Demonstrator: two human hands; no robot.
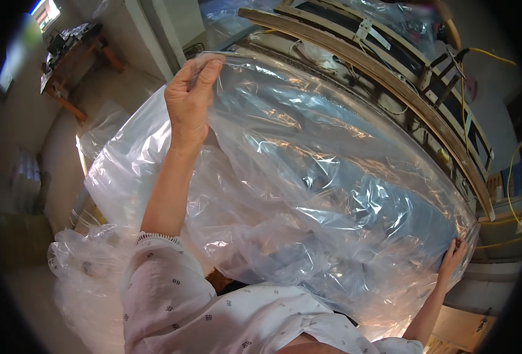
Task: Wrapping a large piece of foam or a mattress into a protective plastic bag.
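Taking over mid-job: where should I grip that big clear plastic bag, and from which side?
Probably at the edge of the clear plastic bag, coming from its two ends: the left hand pinches its top rim, the right hand its far lower edge. The billowing middle offers no firm hold.

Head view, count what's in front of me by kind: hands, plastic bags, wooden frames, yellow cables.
Hands: 2, the left hand and the right hand, both gripping the plastic
Clear plastic bag: 1 large one stretched between them
Curved wooden frame: 1
Yellow cable: at least 1
Total: 5
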